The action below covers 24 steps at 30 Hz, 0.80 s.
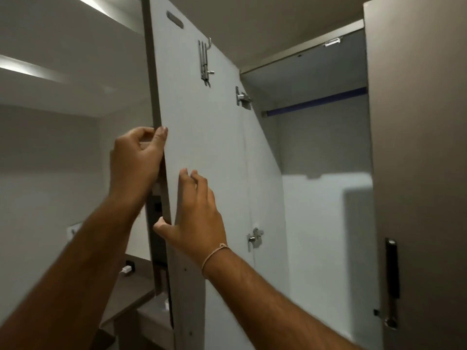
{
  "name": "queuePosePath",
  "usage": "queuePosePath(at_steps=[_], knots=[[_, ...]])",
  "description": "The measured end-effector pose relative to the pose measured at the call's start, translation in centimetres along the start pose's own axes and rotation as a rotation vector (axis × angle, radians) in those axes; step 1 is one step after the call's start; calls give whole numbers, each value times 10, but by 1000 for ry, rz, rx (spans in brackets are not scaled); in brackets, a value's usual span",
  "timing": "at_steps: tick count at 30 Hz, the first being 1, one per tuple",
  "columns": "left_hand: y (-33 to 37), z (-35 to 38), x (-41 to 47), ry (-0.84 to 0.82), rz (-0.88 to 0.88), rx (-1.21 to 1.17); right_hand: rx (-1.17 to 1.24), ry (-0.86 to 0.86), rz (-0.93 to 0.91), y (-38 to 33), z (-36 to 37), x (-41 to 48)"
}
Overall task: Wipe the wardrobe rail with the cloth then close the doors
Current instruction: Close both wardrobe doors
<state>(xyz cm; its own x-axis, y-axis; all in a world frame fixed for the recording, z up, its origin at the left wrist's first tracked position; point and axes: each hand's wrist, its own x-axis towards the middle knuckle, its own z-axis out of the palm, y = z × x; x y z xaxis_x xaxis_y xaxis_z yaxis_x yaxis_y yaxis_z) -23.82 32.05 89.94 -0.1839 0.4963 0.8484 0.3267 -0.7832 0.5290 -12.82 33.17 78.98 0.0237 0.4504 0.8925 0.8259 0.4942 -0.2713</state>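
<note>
The wardrobe's left door (207, 137) stands swung out toward me, its pale inner face showing. My left hand (137, 157) grips the door's free edge, thumb on the inner face and fingers curled round the outside. My right hand (195, 215) presses flat against the inner face lower down, fingers straight, thumb at the edge. Inside the wardrobe, a dark blue rail (316, 102) runs across near the top. The right door (417, 160) stands open at the right, with a dark handle (392, 269). No cloth is visible.
A slide bolt (205, 62) and two metal hinges (243, 97) (255, 237) sit on the left door. A white box-like shape (326, 236) fills the wardrobe's lower part. A brown desk surface (131, 286) with a small white plug lies below left.
</note>
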Motion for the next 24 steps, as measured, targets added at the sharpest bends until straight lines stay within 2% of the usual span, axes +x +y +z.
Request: queuePosePath(at_steps=[5, 11, 14, 17, 20, 24], knots=[[35, 54, -35, 62, 142, -65, 59, 72, -3, 29, -74, -31], [75, 138, -67, 20, 195, -276, 233, 217, 66, 85, -150, -65], [86, 178, -87, -24, 227, -259, 62, 360, 75, 118, -176, -79], [94, 217, -107, -90, 321, -22, -106, 456, 206, 152, -198, -87], [104, 255, -118, -147, 357, 142, -321, 402, 282, 181, -219, -88], [112, 291, -126, -186, 373, 178, -751, 295, 335, 209, -234, -82]])
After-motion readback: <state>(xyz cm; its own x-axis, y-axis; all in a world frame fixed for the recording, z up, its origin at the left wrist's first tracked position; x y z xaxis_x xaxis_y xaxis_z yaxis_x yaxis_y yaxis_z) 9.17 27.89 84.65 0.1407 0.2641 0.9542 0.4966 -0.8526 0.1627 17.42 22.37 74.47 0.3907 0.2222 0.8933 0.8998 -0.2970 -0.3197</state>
